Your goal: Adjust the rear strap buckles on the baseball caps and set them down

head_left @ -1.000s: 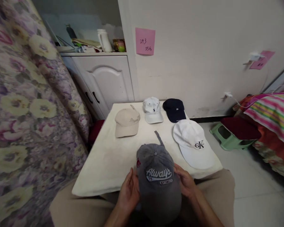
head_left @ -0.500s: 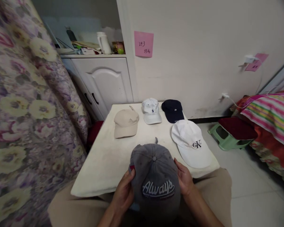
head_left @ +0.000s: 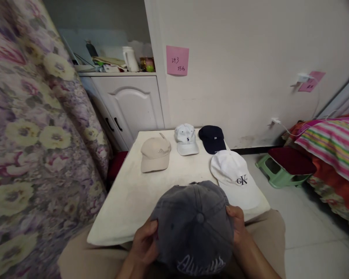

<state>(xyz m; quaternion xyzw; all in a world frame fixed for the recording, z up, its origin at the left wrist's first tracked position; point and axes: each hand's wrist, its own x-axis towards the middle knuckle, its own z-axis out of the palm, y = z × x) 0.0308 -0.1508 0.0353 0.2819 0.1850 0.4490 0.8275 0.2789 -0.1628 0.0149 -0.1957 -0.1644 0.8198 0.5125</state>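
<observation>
A grey baseball cap with white "Always" lettering is held between my two hands, over the table's near edge. My left hand grips its left side, thumb on the outside. On the opposite side, my right hand is closed on the cap's edge. The cap's brim is out of sight, low in the picture. Just past my right hand lies a white cap with "CK" letters. Farther back sit a beige cap, a pale cap with a small dark emblem, and a navy cap.
The caps rest on a small table with a cream cover. A flowered curtain hangs on the left, beside a white cabinet. To the right are a green stool and a bed with a striped cover.
The grey cap has come closer to me and tipped, so its crown top shows more and the lettering sits lower. Both hands have moved with it, still holding its sides.
</observation>
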